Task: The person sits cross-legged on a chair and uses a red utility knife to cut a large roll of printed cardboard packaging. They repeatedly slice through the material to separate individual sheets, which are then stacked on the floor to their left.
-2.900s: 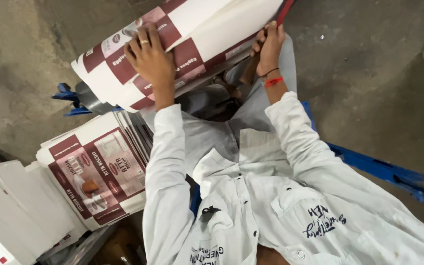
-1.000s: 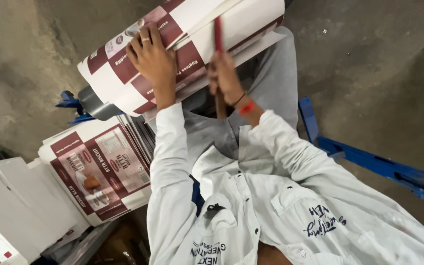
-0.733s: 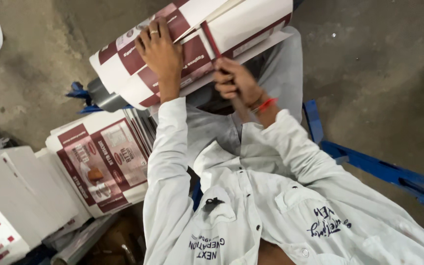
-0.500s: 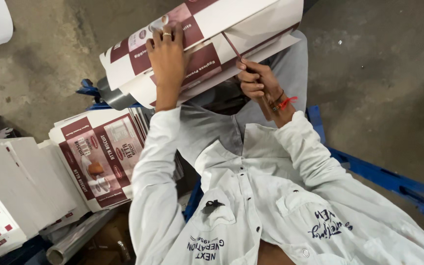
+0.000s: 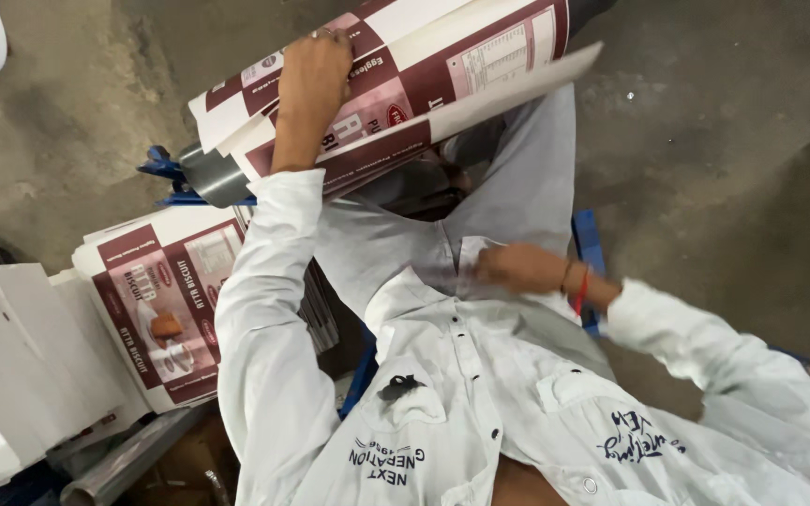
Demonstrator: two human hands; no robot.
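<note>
Up top, left hand (image 5: 314,80) lies palm-down w/ fingers spread on the stack of printed carton sheets (image 5: 405,84), pressing rather than gripping; a ring shows on one finger. Stack is maroon & white, flat, lying across the person's lap and over a grey roll (image 5: 213,178), its top sheet lifted a bit at the right edge. Right hand (image 5: 517,269) sits low at the white shirt (image 5: 480,375) near the chest, blurred, fingers loosely curled, nothing visibly in it; red thread on the wrist. Beside the left sleeve, a second pile of the same sheets (image 5: 157,309) rests next to white cartons (image 5: 11,356). Underneath, grey concrete floor (image 5: 724,141) and a blue frame (image 5: 588,253).
</note>
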